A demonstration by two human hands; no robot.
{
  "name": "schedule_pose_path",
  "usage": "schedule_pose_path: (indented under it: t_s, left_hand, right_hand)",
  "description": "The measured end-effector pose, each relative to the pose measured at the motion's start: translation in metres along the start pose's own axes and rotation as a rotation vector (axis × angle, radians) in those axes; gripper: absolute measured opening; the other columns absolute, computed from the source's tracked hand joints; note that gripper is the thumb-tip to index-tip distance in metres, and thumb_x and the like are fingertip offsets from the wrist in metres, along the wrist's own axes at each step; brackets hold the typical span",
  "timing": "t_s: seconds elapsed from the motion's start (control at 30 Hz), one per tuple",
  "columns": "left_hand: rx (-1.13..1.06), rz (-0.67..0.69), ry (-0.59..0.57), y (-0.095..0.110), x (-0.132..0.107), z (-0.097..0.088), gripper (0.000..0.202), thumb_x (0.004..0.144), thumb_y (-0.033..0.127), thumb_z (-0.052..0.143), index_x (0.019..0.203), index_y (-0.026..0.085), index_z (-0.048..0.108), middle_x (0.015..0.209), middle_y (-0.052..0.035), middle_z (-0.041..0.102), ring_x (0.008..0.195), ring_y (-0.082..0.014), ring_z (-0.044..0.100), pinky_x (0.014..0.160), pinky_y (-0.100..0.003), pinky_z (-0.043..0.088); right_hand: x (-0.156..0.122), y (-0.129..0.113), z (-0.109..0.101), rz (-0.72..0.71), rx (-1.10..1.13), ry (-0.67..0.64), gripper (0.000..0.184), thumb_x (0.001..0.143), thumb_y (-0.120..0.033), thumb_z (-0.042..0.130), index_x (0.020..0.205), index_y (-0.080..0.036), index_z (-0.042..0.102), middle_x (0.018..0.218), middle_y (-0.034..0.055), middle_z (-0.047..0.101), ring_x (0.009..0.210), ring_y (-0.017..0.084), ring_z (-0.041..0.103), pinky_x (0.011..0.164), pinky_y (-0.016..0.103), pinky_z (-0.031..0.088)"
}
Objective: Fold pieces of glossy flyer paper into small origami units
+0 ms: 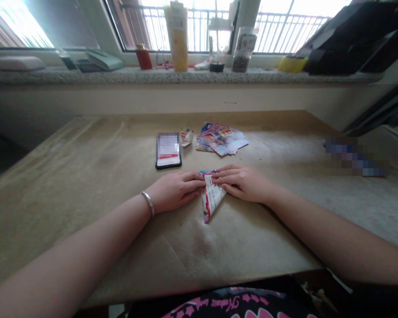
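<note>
Beyond the folded paper (212, 199), farther from the person, lie a phone (168, 150) with a dark case, a small crumpled paper (187, 138) just beside it, and a fanned pile of colourful printed leaflets (223, 140). These leave the near side of the paper free. Well apart to the right lies a long bluish item (354, 157), its details blurred out.

The desk (86, 212) has a mottled tan top and reaches to a pale wall (126, 99). Above runs a speckled stone windowsill (192, 77) carrying a red bottle (143, 57), a tall yellowish container (178, 39), a clear jar with dark contents (243, 51), a yellow object (292, 64) and a bulky black object (338, 42). A railing (292, 28) shows through the window.

The folded paper rests on the desk in front of the person, narrowing to a point on the near side. The left grip (175, 191), a silvery bracelet (147, 204) at its wrist, has its fingers stretched out and uncurled, tips against the paper's left edge. The right grip (243, 182) lies palm down, fingers extended and slightly spread over the paper's upper right part, touching it without closing around it.
</note>
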State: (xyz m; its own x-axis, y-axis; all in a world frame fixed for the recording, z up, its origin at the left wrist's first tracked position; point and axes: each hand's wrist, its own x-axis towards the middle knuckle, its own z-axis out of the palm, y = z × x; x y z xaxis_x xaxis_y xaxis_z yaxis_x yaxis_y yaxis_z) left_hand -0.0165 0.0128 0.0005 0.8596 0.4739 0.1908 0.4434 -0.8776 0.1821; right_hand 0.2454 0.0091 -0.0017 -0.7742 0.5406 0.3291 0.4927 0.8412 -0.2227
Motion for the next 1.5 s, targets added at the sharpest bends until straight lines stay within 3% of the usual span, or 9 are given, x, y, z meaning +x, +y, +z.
schedule_pose_path:
  t_s: [0.2, 0.4, 0.87, 1.17, 1.4, 1.5]
  left_hand:
    - [-0.019, -0.031, 0.001, -0.002, -0.001, 0.001, 0.032, 0.093, 0.025, 0.041, 0.121, 0.018, 0.056, 0.125, -0.0090, 0.057, 0.109, -0.0192, 0.059, 0.094, -0.033, 0.050]
    - [-0.010, -0.041, 0.024, -0.003, -0.001, 0.002, 0.032, 0.092, 0.024, 0.042, 0.121, 0.018, 0.055, 0.124, -0.0101, 0.058, 0.106, -0.0195, 0.060, 0.089, -0.033, 0.051]
    - [-0.005, -0.011, 0.064, -0.003, 0.001, 0.004, 0.028, 0.091, 0.022, 0.043, 0.113, 0.017, 0.060, 0.121, -0.0117, 0.057, 0.110, -0.0213, 0.054, 0.096, -0.038, 0.047]
    - [-0.077, -0.132, 0.003, 0.009, 0.001, -0.003, 0.039, 0.092, 0.038, 0.043, 0.122, 0.015, 0.054, 0.127, -0.0132, 0.054, 0.115, -0.0246, 0.051, 0.100, -0.040, 0.043]
    - [-0.032, -0.124, -0.054, 0.011, -0.001, -0.010, 0.056, 0.087, 0.055, 0.049, 0.129, 0.019, 0.051, 0.138, -0.0111, 0.047, 0.125, -0.0271, 0.045, 0.105, -0.042, 0.038]
    - [0.024, -0.133, -0.080, 0.015, -0.001, -0.012, 0.061, 0.082, 0.055, 0.055, 0.130, 0.019, 0.050, 0.140, -0.0115, 0.046, 0.127, -0.0286, 0.044, 0.107, -0.043, 0.036]
  right_hand:
    - [0.000, 0.001, 0.001, 0.013, 0.017, -0.024, 0.031, 0.092, -0.023, 0.044, 0.113, -0.020, 0.067, 0.115, 0.0047, 0.068, 0.111, 0.019, 0.059, 0.099, 0.037, 0.046]
    - [0.000, 0.001, 0.001, 0.031, -0.021, -0.087, 0.043, 0.091, -0.035, 0.049, 0.129, -0.017, 0.055, 0.134, 0.0057, 0.056, 0.121, 0.024, 0.051, 0.104, 0.043, 0.042]
    - [0.001, 0.009, 0.005, -0.024, 0.086, -0.095, 0.044, 0.087, -0.033, 0.051, 0.128, -0.018, 0.055, 0.134, 0.0065, 0.055, 0.128, 0.024, 0.045, 0.108, 0.043, 0.036]
    - [0.003, 0.005, 0.003, -0.043, 0.050, -0.059, 0.045, 0.083, -0.027, 0.056, 0.128, -0.020, 0.055, 0.131, 0.0079, 0.057, 0.122, 0.023, 0.049, 0.103, 0.044, 0.040]
    - [0.005, -0.011, 0.004, 0.013, -0.070, -0.046, 0.040, 0.087, -0.031, 0.054, 0.125, -0.019, 0.058, 0.129, 0.0097, 0.059, 0.114, 0.026, 0.053, 0.097, 0.046, 0.044]
    - [0.006, -0.015, 0.005, 0.032, -0.094, -0.046, 0.040, 0.086, -0.031, 0.054, 0.124, -0.019, 0.058, 0.127, 0.0100, 0.060, 0.112, 0.027, 0.053, 0.095, 0.046, 0.045]
